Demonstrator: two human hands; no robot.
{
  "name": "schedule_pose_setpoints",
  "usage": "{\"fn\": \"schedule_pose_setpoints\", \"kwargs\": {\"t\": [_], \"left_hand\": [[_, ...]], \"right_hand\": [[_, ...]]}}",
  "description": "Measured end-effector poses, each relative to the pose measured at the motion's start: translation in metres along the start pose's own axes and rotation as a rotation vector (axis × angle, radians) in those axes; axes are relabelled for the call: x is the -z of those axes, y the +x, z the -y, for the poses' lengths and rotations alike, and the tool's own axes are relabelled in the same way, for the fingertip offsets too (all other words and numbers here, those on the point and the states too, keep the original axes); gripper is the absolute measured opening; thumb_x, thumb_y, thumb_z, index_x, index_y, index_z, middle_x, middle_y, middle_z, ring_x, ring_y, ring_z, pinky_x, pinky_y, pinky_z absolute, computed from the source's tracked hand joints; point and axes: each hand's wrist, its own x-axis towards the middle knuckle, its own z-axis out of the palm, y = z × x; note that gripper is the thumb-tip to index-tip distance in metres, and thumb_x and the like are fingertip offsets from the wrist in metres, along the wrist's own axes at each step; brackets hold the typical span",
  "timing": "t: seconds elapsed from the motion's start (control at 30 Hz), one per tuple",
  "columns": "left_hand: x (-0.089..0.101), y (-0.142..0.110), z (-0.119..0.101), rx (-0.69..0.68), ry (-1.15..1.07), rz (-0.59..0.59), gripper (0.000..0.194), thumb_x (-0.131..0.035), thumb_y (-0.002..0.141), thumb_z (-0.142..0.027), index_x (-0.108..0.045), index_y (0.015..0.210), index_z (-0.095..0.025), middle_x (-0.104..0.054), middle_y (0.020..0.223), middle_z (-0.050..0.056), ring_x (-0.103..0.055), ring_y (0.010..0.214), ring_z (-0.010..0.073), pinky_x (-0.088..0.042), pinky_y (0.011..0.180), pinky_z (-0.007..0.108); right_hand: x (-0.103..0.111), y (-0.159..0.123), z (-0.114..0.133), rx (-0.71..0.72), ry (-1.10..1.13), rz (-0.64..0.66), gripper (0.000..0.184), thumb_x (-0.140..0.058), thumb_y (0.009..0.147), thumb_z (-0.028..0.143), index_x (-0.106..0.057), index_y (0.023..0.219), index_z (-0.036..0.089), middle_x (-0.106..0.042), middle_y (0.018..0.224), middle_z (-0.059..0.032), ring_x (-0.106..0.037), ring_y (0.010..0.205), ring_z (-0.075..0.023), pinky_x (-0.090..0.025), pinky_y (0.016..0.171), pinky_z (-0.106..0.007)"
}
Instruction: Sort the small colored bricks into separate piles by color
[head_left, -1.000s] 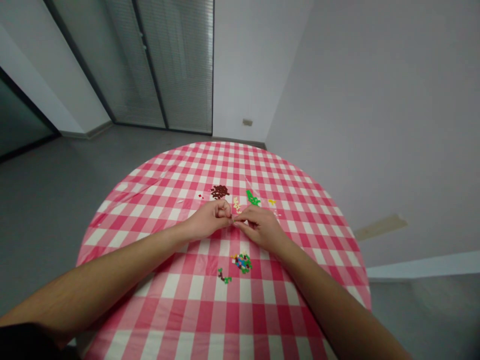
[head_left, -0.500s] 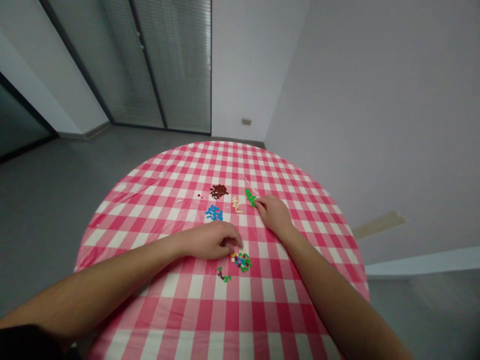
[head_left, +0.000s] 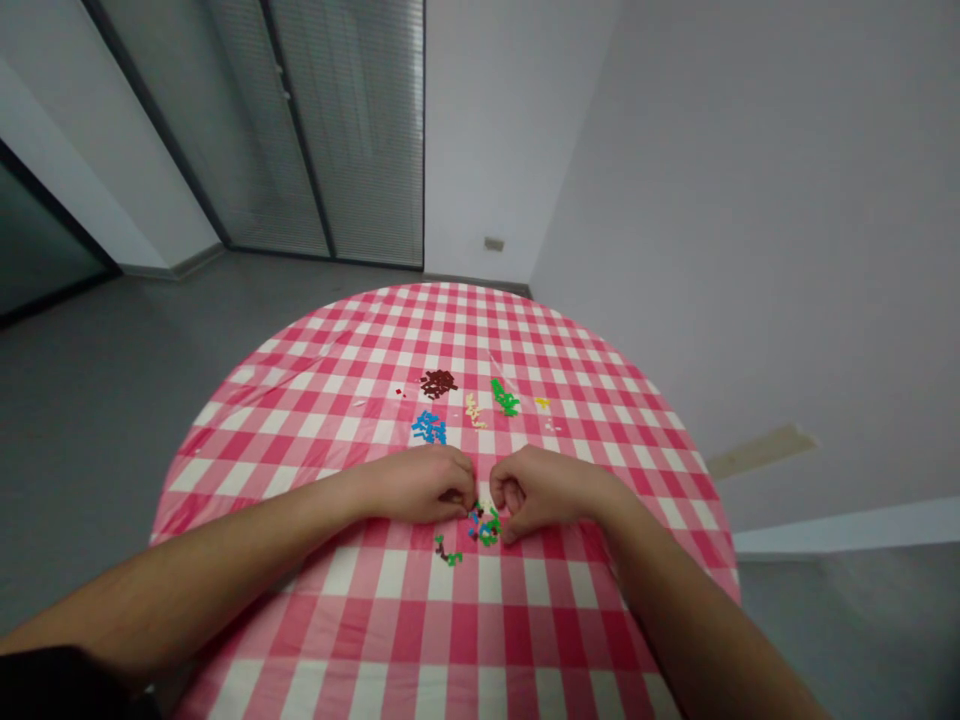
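A multicoloured cluster of small plastic pieces [head_left: 489,528], mostly green with blue, brown and cream, lies between my hands on the checked tablecloth. My left hand [head_left: 429,485] has curled fingers, with its fingertips pressed at the cluster's upper left edge. From the other side, my right hand [head_left: 551,490] bends its fingers inward, its thumb tip at the right edge of the cluster. Anything small in the right fingers is hidden. Just below the left fingers is a short chain of brown and green pieces [head_left: 448,552].
Beyond my hands lie sorted piles: brown pieces [head_left: 438,383], blue pieces [head_left: 429,427], cream pieces [head_left: 472,408], green pieces [head_left: 504,398] and a few yellow pieces [head_left: 542,403]. Some white bits [head_left: 552,426] and red bits [head_left: 399,392] are scattered nearby. The round table [head_left: 420,315] stands near a wall.
My right hand has left the green pile and come back toward me to the cluster, uncovering the yellow and white pieces. My left hand has barely moved.
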Motion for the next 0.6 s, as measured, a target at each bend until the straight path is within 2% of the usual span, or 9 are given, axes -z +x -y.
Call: {"fn": "schedule_pose_setpoints", "kwargs": {"t": [0.07,0.13,0.27,0.43,0.53,0.6], "left_hand": [[0.002,-0.001,0.002,0.010,0.000,0.008,0.014,-0.061,0.082,-0.006,-0.069,0.079,-0.018,-0.068,0.081,0.003,-0.062,0.080,0.0163,-0.046,0.076,0.025],[0.004,-0.002,0.002,0.016,-0.004,0.024,0.016,-0.061,0.079,-0.005,-0.069,0.077,-0.018,-0.068,0.079,0.002,-0.062,0.077,0.0155,-0.046,0.074,0.025],[0.007,-0.004,0.002,0.021,-0.022,0.048,0.009,-0.066,0.078,-0.010,-0.070,0.077,-0.018,-0.067,0.076,0.002,-0.062,0.074,0.0155,-0.045,0.071,0.025],[0.007,-0.002,0.000,0.029,-0.044,0.024,0.008,-0.065,0.081,-0.012,-0.070,0.077,-0.018,-0.068,0.078,0.002,-0.062,0.077,0.0159,-0.046,0.073,0.026],[0.006,-0.002,0.001,0.047,-0.048,0.014,0.011,-0.063,0.081,-0.010,-0.070,0.078,-0.018,-0.069,0.079,0.003,-0.063,0.078,0.0159,-0.046,0.074,0.025],[0.004,-0.002,0.002,0.056,-0.046,0.006,0.012,-0.062,0.082,-0.010,-0.071,0.081,-0.017,-0.070,0.081,0.003,-0.064,0.080,0.0162,-0.046,0.075,0.025]], "right_hand": [[-0.003,0.001,0.008,0.013,-0.087,-0.017,0.030,-0.085,0.061,0.025,-0.069,0.085,0.019,-0.065,0.068,0.0033,-0.054,0.057,-0.0105,-0.031,0.049,-0.020],[-0.005,0.003,0.013,0.045,-0.137,-0.029,0.025,-0.081,0.064,0.020,-0.070,0.087,0.018,-0.065,0.069,0.0027,-0.053,0.057,-0.0102,-0.030,0.050,-0.021],[-0.004,0.005,0.010,0.092,-0.133,-0.044,0.016,-0.072,0.071,0.013,-0.074,0.086,0.018,-0.068,0.070,0.0008,-0.055,0.059,-0.0109,-0.034,0.053,-0.021],[-0.003,0.005,0.005,0.123,-0.155,-0.150,0.021,-0.063,0.069,0.006,-0.076,0.080,0.017,-0.071,0.079,-0.0033,-0.058,0.065,-0.0130,-0.038,0.058,-0.022],[-0.003,0.005,0.003,0.090,-0.187,-0.213,0.024,-0.057,0.067,0.002,-0.073,0.075,0.017,-0.071,0.080,-0.0048,-0.057,0.065,-0.0137,-0.037,0.057,-0.023],[-0.004,0.005,0.001,0.072,-0.204,-0.252,0.026,-0.055,0.065,0.002,-0.071,0.078,0.017,-0.070,0.080,-0.0044,-0.056,0.065,-0.0139,-0.035,0.056,-0.023]]}}
